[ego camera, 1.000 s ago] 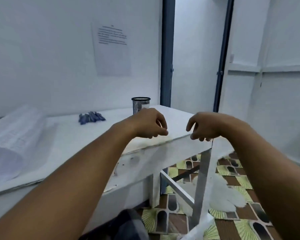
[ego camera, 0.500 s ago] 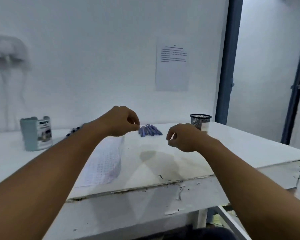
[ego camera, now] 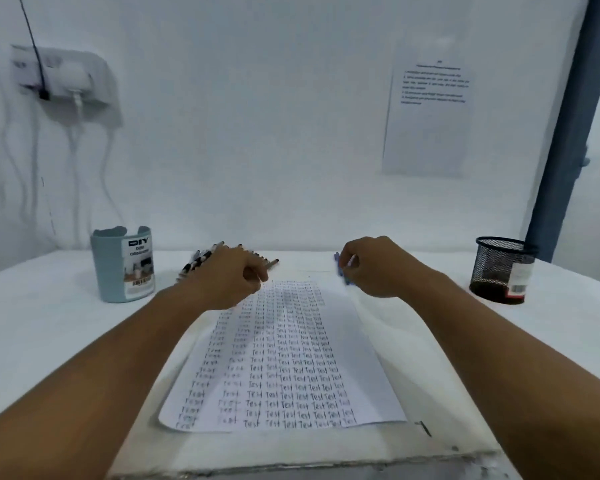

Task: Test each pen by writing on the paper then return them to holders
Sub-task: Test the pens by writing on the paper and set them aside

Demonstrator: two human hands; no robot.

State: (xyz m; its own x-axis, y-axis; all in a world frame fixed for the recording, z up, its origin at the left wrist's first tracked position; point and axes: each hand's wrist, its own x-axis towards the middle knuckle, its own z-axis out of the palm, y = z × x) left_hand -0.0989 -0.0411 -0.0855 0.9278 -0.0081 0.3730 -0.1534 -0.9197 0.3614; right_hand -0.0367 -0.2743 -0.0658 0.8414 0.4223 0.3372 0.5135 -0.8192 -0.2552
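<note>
White paper [ego camera: 284, 358] is now lying in front of the person, who was facing aside a second ago. The left hand [ego camera: 232, 275] is curling over the black pens [ego camera: 201, 261], the right hand [ego camera: 371, 268] is pinching a blue pen [ego camera: 343, 271]; testing is probably starting.

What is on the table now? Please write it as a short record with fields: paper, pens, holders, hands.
paper: sheet flat at the centre, covered with rows of "Test"
pens: dark pile behind the left hand; blue pens at the right hand
holders: blue-grey cup far left; black mesh cup far right
hands: left hand curled over the dark pile, grasp unclear; right hand curled at the blue pens, grasp unclear
</note>
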